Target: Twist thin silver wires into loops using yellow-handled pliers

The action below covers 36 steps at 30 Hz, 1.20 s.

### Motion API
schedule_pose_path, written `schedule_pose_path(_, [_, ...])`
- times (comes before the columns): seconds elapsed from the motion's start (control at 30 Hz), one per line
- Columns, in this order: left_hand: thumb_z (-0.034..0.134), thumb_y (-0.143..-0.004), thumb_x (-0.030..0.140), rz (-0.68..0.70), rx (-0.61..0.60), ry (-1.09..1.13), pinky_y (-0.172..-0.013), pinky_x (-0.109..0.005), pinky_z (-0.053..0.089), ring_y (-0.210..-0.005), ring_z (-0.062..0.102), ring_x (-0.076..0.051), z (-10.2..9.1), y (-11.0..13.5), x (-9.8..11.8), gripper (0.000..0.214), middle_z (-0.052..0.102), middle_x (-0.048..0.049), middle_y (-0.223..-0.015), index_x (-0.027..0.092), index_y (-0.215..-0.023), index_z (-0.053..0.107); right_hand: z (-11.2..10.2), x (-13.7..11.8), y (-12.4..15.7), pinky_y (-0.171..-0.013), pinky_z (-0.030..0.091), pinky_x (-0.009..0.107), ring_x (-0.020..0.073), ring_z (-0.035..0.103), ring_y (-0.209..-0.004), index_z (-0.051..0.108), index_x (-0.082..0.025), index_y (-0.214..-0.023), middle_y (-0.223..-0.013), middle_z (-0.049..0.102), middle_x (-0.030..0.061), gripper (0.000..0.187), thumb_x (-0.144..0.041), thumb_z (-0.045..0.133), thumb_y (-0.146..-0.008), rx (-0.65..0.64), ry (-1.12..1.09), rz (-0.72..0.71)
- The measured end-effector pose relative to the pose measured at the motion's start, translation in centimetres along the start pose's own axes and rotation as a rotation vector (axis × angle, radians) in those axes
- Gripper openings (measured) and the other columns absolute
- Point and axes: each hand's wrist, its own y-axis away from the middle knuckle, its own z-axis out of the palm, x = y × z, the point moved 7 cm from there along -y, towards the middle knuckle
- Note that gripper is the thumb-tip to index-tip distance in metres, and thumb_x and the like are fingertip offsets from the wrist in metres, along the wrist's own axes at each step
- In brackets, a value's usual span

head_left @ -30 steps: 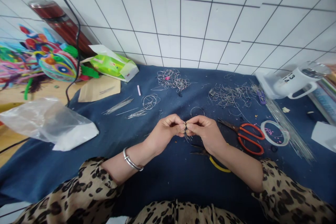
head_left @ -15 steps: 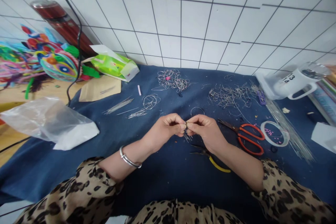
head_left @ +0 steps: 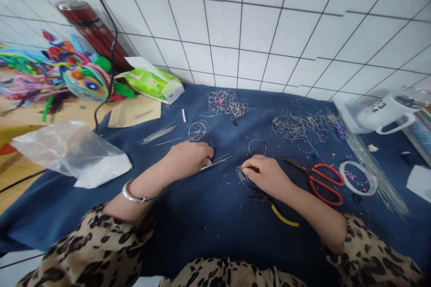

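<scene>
My left hand [head_left: 191, 158] is closed, fingers curled down at the cloth, around several thin straight metal wires [head_left: 220, 160]. Their ends stick out to the right past the fingertips. My right hand [head_left: 266, 174] pinches a small cluster of bent wires [head_left: 241, 175] between thumb and fingers, with loose ends hanging down. Just beyond it lies a thin wire ring [head_left: 257, 147]. Below the right hand rest pliers with a yellow handle [head_left: 284, 216]. Past the left hand are a round wire frame [head_left: 198, 130] and more straight wires [head_left: 157, 134].
Red-handled scissors [head_left: 326, 184] and a white ring-shaped dish [head_left: 358, 178] with pink bits are right of my right arm. Tangled wire [head_left: 299, 125] and a wire coil [head_left: 226, 103] lie farther back. A white mug [head_left: 387, 112] stands right; a plastic bag [head_left: 70, 148] lies left.
My hands were together on the wire cluster. The left has let go and moved left, down to the straight wires; the right keeps the cluster. The view has shifted slightly.
</scene>
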Motion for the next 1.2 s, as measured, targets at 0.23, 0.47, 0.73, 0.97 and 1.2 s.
schedule_pose_path(0.23, [0.042, -0.083, 0.024, 0.018, 0.003, -0.093, -0.057, -0.026, 0.038, -0.071, 0.059, -0.019, 0.3, 0.0, 0.9, 0.02, 0.063, -0.0061, -0.076, 0.018, -0.075, 0.059, 0.2, 0.2, 0.1, -0.069, 0.04, 0.024, 0.0105, 0.055, -0.072, 0.065, -0.021, -0.077, -0.077, 0.061, -0.0001, 0.017, -0.018, 0.049, -0.08, 0.021, -0.006, -0.021])
schedule_pose_path(0.47, [0.042, -0.079, 0.021, -0.005, 0.053, -0.061, -0.053, -0.025, 0.036, -0.062, 0.056, -0.016, -0.5, 0.2, 1.1, 0.014, 0.061, -0.0041, -0.073, 0.018, -0.073, 0.054, 0.2, 0.2, 0.1, -0.07, 0.041, 0.024, 0.0108, 0.055, -0.072, 0.065, -0.021, -0.077, -0.077, 0.061, 0.0002, 0.017, -0.018, 0.049, -0.08, 0.025, 0.006, -0.029])
schedule_pose_path(0.73, [0.04, -0.082, 0.021, -0.025, 0.149, -0.071, -0.051, -0.024, 0.033, -0.054, 0.052, -0.014, -1.8, 0.4, 0.7, 0.011, 0.055, 0.0001, -0.063, 0.019, -0.08, 0.051, 0.4, 0.0, 0.1, -0.071, 0.042, 0.024, 0.0105, 0.055, -0.073, 0.065, -0.021, -0.08, -0.078, 0.061, -0.0005, 0.016, -0.02, 0.05, -0.082, 0.037, 0.034, -0.085])
schedule_pose_path(0.97, [0.036, -0.087, 0.015, 0.186, 0.245, -0.033, -0.066, -0.026, 0.043, -0.074, 0.055, -0.016, -2.2, 0.6, 4.5, 0.02, 0.057, -0.0044, -0.079, 0.016, -0.09, 0.055, -1.9, -2.1, 1.1, -0.085, 0.041, 0.025, 0.0129, 0.052, -0.09, 0.061, -0.016, -0.101, -0.094, 0.059, 0.0059, 0.023, -0.021, 0.042, -0.088, 0.335, 0.228, -0.3])
schedule_pose_path(1.2, [0.036, -0.087, 0.012, 0.247, 0.261, 0.043, -0.07, -0.028, 0.045, -0.08, 0.055, -0.016, -2.3, 1.0, 5.7, 0.022, 0.057, -0.0054, -0.083, 0.015, -0.095, 0.056, -0.8, -1.9, 1.0, -0.081, 0.041, 0.03, 0.0154, 0.05, -0.083, 0.062, -0.017, -0.1, -0.089, 0.058, 0.006, 0.024, -0.016, 0.042, -0.088, 0.305, 0.484, -0.395])
